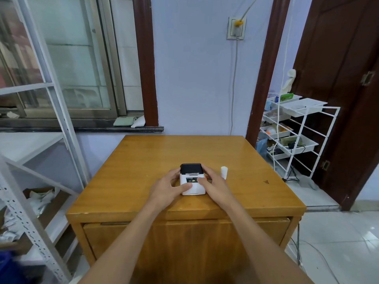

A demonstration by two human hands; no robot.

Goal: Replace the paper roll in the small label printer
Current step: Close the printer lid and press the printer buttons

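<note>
A small white label printer (192,186) with a black lid at its far end lies on the wooden table (143,160). The lid looks closed and a small light glows on the printer's panel. My left hand (170,186) grips the printer's left side, thumb lying across its front. My right hand (215,182) holds the right side, with the thumb on the top panel. A white paper roll (224,172) stands upright on the table just right of my right hand, apart from it.
A white metal shelf frame (51,128) stands close at the left. A white wire rack with trays (295,128) stands at the right beside a dark wooden door (344,78). A cable hangs from a wall socket (236,27) behind the table.
</note>
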